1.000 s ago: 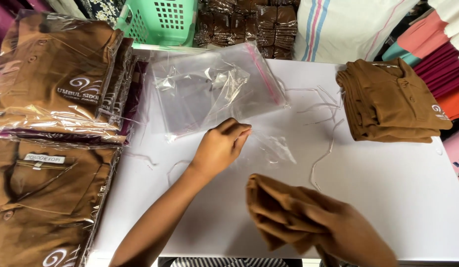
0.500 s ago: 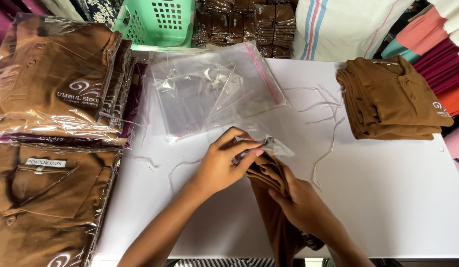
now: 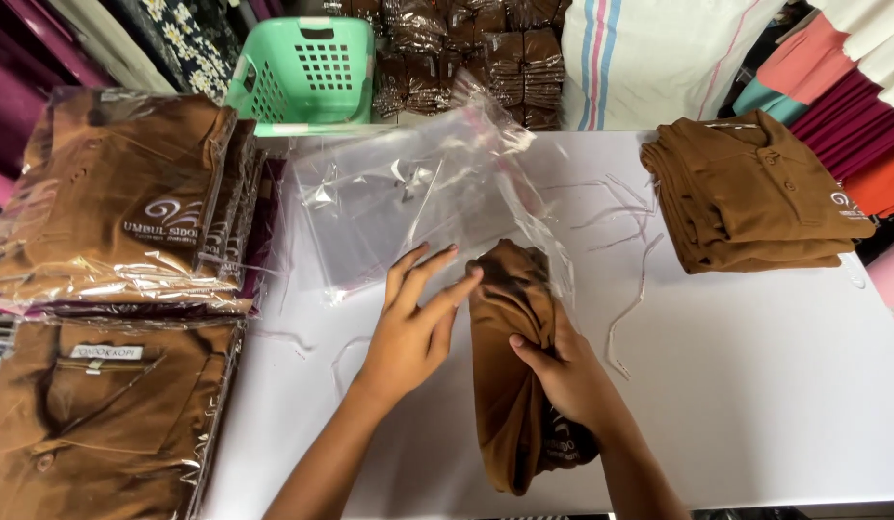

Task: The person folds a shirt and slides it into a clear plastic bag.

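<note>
The right hand is closed around a folded brown shirt and its top end sits at the mouth of a clear plastic bag on the white table. The left hand lies nearly flat, fingers spread, holding the bag's lower edge (not gripping it). To do this well, I think the left hand should keep the opening wide and still, while the shirt stays tightly folded and enters straight, so the collar does not crumple.

White table, green basket behind, stacked fabrics around.
</note>
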